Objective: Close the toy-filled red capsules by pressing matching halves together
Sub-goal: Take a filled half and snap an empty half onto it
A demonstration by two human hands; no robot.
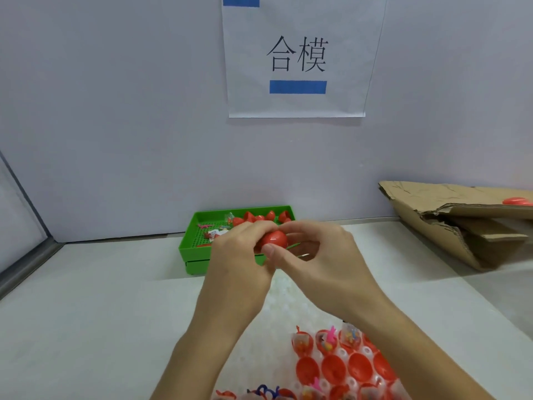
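Head camera shows both hands raised over the white table (pixel 86 298), meeting around one red capsule (pixel 274 239) in front of the green tray (pixel 190 243). The left hand (pixel 239 255) curls its fingers over the top of the capsule, and its thumb (pixel 269 251) presses on the lower front of it. The right hand (pixel 323 255) comes from the other side with fingers bent around the capsule's right half; the fingertips of both hands almost touch above it. If the two halves are fully joined, I cannot tell, because the fingers cover the seam. Inside the tray lie loose red halves (pixel 261 217) and small toys. Near the bottom edge, a clear holder (pixel 344 352) carries open red capsule halves (pixel 333 368), some with colourful toys inside. A torn cardboard box (pixel 461 226) lies at the right.
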